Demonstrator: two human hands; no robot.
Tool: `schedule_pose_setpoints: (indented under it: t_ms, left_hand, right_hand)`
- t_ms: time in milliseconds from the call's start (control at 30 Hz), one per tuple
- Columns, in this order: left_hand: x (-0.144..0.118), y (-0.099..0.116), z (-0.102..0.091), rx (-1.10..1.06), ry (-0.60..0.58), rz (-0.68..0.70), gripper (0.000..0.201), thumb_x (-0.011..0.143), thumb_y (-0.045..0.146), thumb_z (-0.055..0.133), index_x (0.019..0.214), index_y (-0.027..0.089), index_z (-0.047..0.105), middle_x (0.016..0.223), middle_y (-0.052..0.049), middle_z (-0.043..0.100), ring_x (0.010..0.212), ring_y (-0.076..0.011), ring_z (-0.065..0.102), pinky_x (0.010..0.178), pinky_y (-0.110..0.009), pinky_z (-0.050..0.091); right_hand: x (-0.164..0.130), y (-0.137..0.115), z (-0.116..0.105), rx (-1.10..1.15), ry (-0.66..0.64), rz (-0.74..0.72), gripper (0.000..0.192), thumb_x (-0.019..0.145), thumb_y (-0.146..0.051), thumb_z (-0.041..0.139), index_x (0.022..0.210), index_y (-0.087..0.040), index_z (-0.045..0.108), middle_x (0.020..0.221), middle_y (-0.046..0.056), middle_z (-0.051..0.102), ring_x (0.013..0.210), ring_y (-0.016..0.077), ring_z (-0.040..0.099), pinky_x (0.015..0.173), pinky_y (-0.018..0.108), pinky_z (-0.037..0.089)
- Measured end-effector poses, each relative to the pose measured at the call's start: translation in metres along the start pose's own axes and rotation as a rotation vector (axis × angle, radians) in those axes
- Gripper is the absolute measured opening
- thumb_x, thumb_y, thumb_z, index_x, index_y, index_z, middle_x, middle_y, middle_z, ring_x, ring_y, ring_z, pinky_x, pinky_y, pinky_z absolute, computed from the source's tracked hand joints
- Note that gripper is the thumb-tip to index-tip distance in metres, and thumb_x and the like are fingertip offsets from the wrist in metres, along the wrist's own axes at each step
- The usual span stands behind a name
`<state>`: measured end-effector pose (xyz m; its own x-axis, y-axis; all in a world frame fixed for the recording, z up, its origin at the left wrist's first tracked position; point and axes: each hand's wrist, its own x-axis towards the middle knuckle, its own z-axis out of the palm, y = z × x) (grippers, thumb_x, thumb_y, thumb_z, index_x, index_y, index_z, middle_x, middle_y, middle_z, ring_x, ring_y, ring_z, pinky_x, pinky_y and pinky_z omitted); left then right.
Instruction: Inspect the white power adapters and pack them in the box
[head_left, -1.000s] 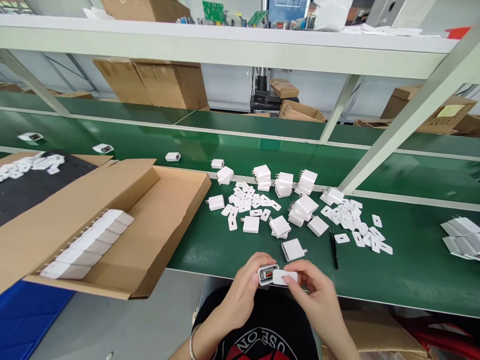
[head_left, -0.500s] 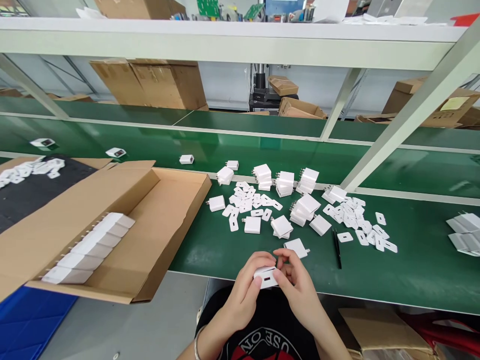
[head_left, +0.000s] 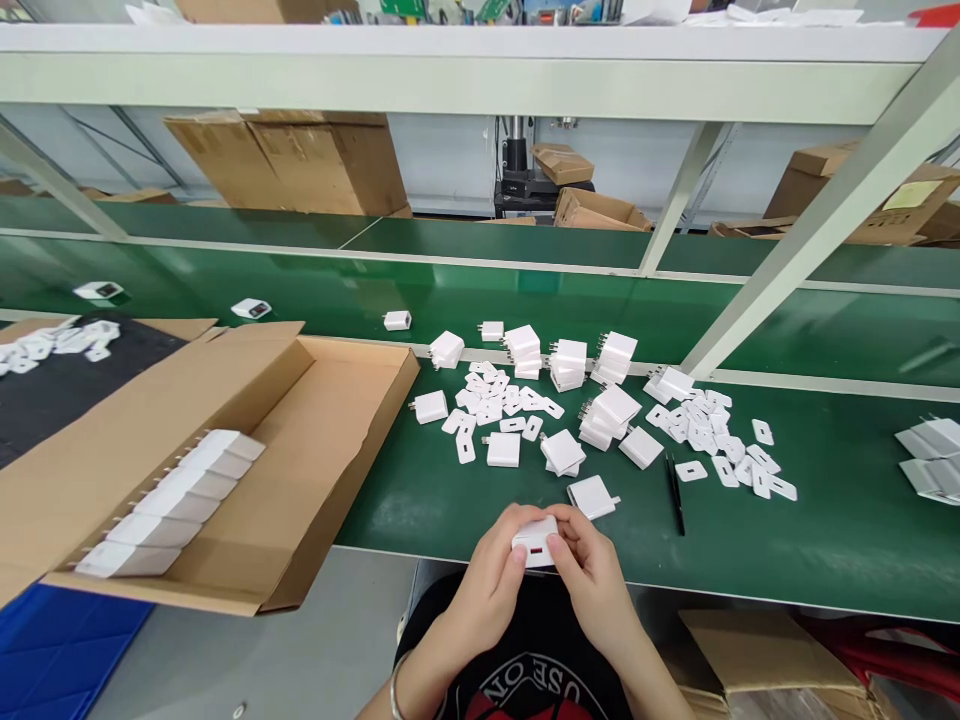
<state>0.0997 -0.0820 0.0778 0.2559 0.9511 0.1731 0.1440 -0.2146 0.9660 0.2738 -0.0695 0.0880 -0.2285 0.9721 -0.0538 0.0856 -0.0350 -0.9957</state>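
My left hand and my right hand meet at the near edge of the green bench, both gripping one white charger body whose red-lined port faces me. My thumbs press on its front face. Just beyond my hands lies a loose white charger. Further back sit stacks of chargers and two scatters of small white cover plates.
An open cardboard box at my left holds a row of white chargers. A black pen-like tool lies right of my hands. Single chargers ride the green conveyor. A slanted white frame post rises at right.
A second ago my right hand held a separate white cover beside the charger's open end; now the cover sits on the body and both hands squeeze it together.
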Motion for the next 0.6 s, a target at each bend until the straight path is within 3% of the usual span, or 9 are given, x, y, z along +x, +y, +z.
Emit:
schedule_pose_setpoints:
  t_ms: [267,467,600]
  left_hand:
    - [-0.002,-0.007,0.001,-0.008,0.002,-0.034,0.041,0.114,0.046,0.040,0.139,0.027,0.066,0.139,-0.010,0.068,0.133,-0.0275,0.057,0.119,-0.043,0.040]
    - [0.002,-0.007,0.004,0.008,0.015,-0.012,0.040,0.113,0.047,0.044,0.133,0.025,0.071,0.115,-0.008,0.071,0.102,-0.0229,0.063,0.090,-0.035,0.053]
    - [0.001,-0.009,0.004,0.003,0.033,-0.025,0.041,0.114,0.046,0.041,0.132,0.025,0.071,0.125,-0.010,0.073,0.114,-0.0253,0.062,0.103,-0.039,0.050]
  right_hand:
    - [0.000,0.006,0.003,0.014,0.038,-0.033,0.043,0.106,-0.060,0.053,0.114,-0.020,0.066,0.080,0.000,0.062,0.060,0.0128,0.049,0.052,0.025,0.039]
    - [0.001,0.001,0.009,-0.132,0.096,-0.101,0.039,0.103,-0.058,0.057,0.111,-0.021,0.065,0.086,0.003,0.071,0.068,0.0166,0.060,0.059,0.026,0.047]
    - [0.001,0.008,0.010,-0.069,0.127,-0.039,0.056,0.112,-0.060,0.028,0.105,-0.020,0.068,0.078,0.003,0.067,0.060,0.0157,0.053,0.054,0.027,0.042]
